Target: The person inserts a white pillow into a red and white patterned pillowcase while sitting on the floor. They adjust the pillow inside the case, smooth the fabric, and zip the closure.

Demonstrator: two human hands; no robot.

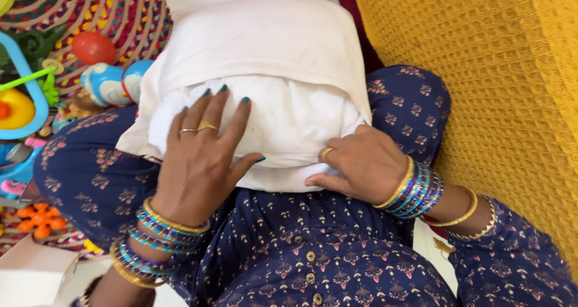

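White pillow (283,117) is lying on the person's lap, roughly half inside a white pillow cover (259,39). The cover is sitting over the far end; the near end is showing bare, bulging out of the opening. Left hand (201,156) is pressing flat on the exposed pillow, fingers spread, gripping nothing. Right hand (361,162) is curling at the cover's lower edge, fingers tucked under and seemingly pinching fabric, though the grip itself is hidden. Judging by this, the stuffing is partly done; the near part and the closing look left. Around: blue patterned clothing (313,247), yellow woven cloth (481,72) on the right, plastic toys (90,72) on a colourful rug (120,12) on the left.
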